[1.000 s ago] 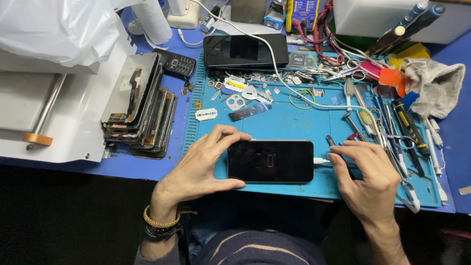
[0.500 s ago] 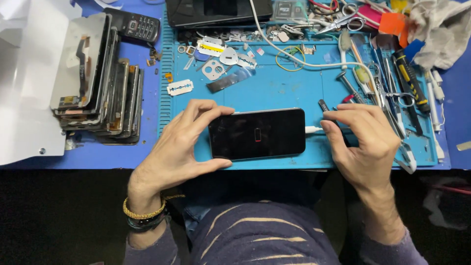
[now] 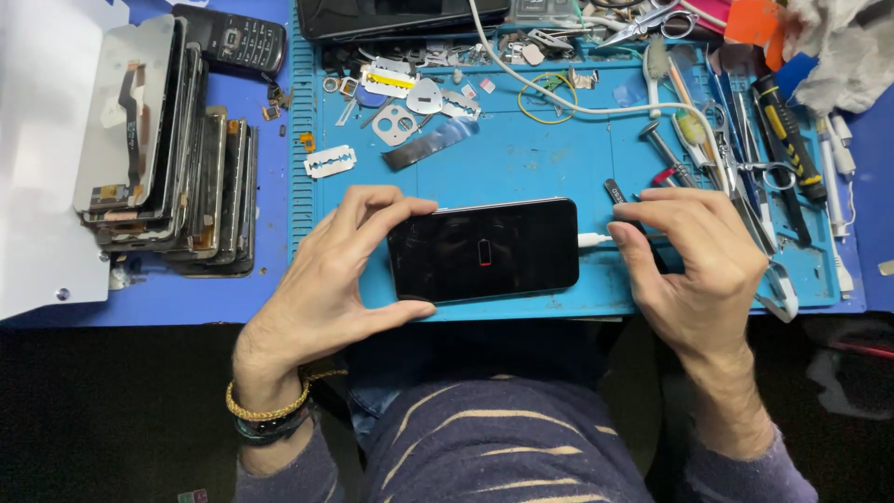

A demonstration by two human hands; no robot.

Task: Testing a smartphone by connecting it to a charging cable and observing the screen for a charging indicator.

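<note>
A black smartphone (image 3: pixel 484 250) lies flat on the blue work mat (image 3: pixel 521 158), its dark screen showing a small red battery icon. My left hand (image 3: pixel 340 265) grips its left end, thumb below and fingers above. My right hand (image 3: pixel 694 265) pinches the white charging cable (image 3: pixel 596 108) where its plug enters the phone's right end. The cable runs up across the mat toward the back.
A stack of phone screens (image 3: pixel 163 154) leans at the left, with an old keypad phone (image 3: pixel 244 39) behind. A razor blade (image 3: pixel 331 161), small metal parts (image 3: pixel 400 116), tweezers, scissors (image 3: pixel 647 20), screwdrivers (image 3: pixel 787 140) and a grey cloth (image 3: pixel 852 51) fill the mat's back and right.
The view has shifted closer and lower over the mat. My right hand has closed in on the cable plug at the phone's right end. A battery icon shows on the screen.
</note>
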